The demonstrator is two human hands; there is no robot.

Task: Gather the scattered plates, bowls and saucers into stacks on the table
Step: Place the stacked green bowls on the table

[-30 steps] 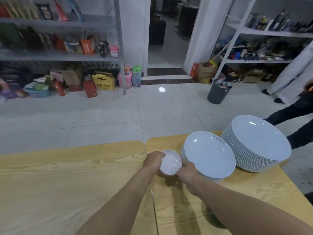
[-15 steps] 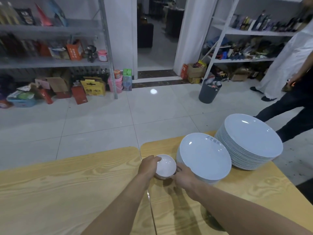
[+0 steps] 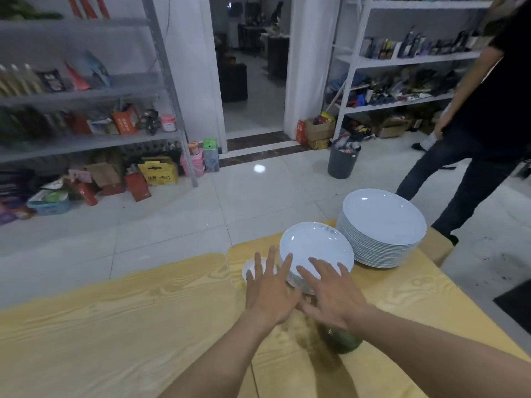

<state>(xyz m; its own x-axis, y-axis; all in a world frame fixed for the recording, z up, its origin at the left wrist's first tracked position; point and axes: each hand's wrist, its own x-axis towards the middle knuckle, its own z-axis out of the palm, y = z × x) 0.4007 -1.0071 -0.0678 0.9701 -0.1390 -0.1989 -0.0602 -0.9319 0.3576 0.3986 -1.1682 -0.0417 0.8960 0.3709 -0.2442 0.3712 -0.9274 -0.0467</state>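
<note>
A small white bowl [image 3: 253,268] stands on the yellow wooden table [image 3: 115,326] near its far edge, partly hidden behind my left hand [image 3: 271,288]. Right of it sits a low stack of white plates [image 3: 316,248], and further right a tall stack of larger white plates [image 3: 382,225]. My left hand hovers with straight, spread fingers over the bowl and the low stack's near rim. My right hand [image 3: 333,294] is also spread flat, its fingertips over the near edge of the low stack. Neither hand holds anything.
A person in dark clothes [image 3: 471,145] stands at the table's far right corner. A grey bin [image 3: 343,160] stands on the tiled floor beyond. Shelves [image 3: 86,139] with boxes line the left and right walls. A dark green round object [image 3: 342,340] lies under my right wrist.
Both hands have let go of the small bowl, which now rests on the table left of the low stack. The fingers have straightened and spread. The camera has tilted upward.
</note>
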